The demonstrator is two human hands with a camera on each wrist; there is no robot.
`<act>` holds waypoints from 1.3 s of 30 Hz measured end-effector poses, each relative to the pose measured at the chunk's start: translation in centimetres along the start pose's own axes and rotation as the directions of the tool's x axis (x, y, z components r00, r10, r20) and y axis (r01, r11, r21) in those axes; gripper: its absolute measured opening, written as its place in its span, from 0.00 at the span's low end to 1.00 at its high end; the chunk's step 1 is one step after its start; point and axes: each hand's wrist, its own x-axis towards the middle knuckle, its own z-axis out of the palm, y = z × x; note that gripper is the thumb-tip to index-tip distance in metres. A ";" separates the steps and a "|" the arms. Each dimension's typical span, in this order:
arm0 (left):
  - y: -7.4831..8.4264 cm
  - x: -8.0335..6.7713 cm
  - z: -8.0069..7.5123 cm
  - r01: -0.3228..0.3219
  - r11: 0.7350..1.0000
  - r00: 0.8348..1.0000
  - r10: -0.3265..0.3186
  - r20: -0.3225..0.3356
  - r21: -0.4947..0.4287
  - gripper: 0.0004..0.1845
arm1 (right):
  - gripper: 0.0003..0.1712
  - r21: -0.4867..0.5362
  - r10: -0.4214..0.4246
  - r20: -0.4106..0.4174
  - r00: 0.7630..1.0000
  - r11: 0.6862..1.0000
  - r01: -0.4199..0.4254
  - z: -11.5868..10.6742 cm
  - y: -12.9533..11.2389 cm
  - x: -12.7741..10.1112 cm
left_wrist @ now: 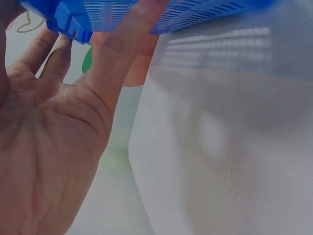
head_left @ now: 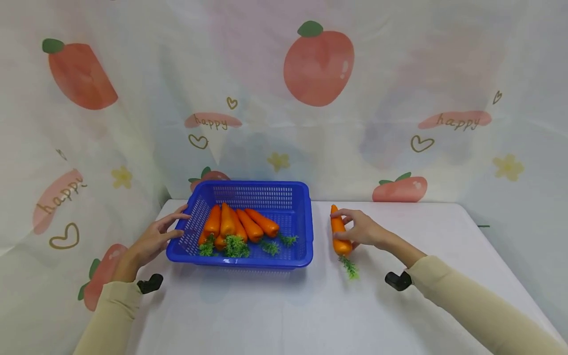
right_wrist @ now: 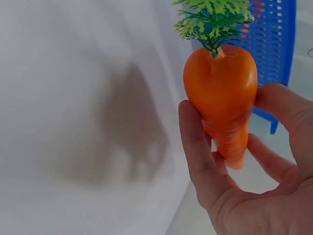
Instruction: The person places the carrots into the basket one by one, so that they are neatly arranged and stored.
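Observation:
A blue plastic basket (head_left: 300,217) sits on the white table and holds several orange carrots (head_left: 241,224) with green tops. My left hand (head_left: 160,235) lies with straight fingers against the basket's left wall (left_wrist: 63,17). To the right of the basket, my right hand (head_left: 361,229) curls round a single carrot (head_left: 339,236), its green top pointing toward me. In the right wrist view the fingers and thumb wrap that carrot (right_wrist: 222,95), with the basket (right_wrist: 274,44) behind it.
A white table (head_left: 284,305) carries everything. A fruit-print curtain (head_left: 310,98) hangs close behind and at both sides. Bare table surface lies in front of the basket and at the far right.

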 end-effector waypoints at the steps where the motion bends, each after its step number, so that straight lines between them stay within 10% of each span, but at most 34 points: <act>1: 0.0 0.0 0.0 0.001 1.000 1.000 -0.001 0.001 -0.002 0.27 | 0.34 -0.004 -0.011 -0.003 1.000 1.000 0.011 -0.3 -0.2 -0.1; 39: -0.1 0.0 0.1 0.000 0.999 1.000 0.000 0.002 -0.032 0.27 | 0.36 -0.057 -0.258 -0.105 0.960 0.966 0.253 -7.7 -1.4 -6.3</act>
